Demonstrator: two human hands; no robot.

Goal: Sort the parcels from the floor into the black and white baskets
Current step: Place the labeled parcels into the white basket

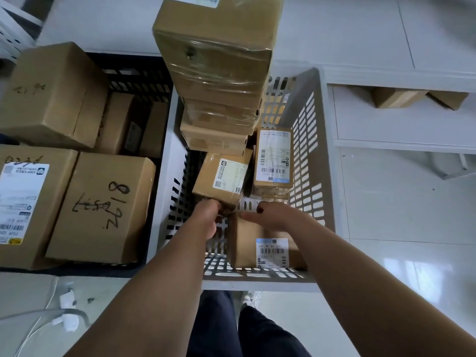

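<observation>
Reaches into the white basket (164, 155) with both hands. Grips with the left hand (207, 219) the low near corner of the tilted parcel (222, 177) in the middle of the white basket, fingers curled tight round that corner, box just beyond the knuckles. Holds with the right hand (274, 216) the far top edge of the near parcel (244, 243) by the white basket's front wall, thumb stretched along the edge, fingers hooked over the far side, box under the palm. By the white basket's right wall, a flat labelled parcel (274, 161); at its far end, a tall taped stack (216, 73); just beside its left wall, the black basket (139, 76) with bigger boxes (103, 207)
</observation>
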